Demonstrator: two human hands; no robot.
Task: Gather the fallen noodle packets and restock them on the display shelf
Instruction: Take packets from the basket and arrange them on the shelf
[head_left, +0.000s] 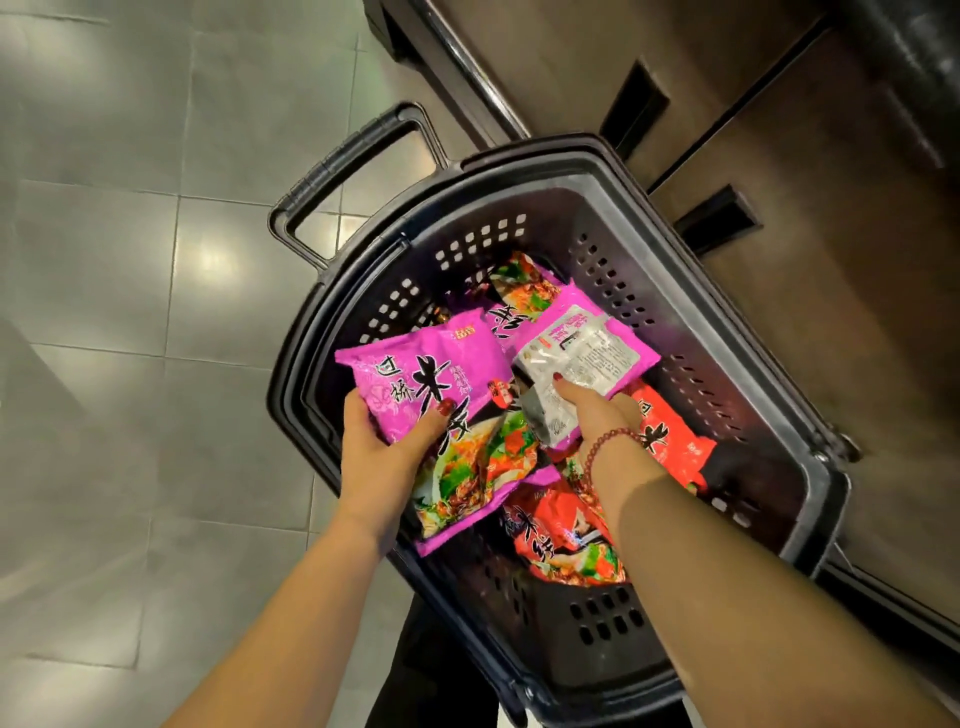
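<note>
As we bend over basket (649, 291), L hand (387, 457) grips pink pkt (431, 384), R hand (597, 410) grips second pkt (587, 348), red pkts (670, 436) half hidden underneath.

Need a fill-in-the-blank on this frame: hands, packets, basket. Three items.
1. Left hand and right hand each grip a purple packet; the bracelet sits on the ____ wrist.
2. The basket is ____.
3. Loose packets beneath the right forearm are ____.
Missing: right; black; red.
</note>
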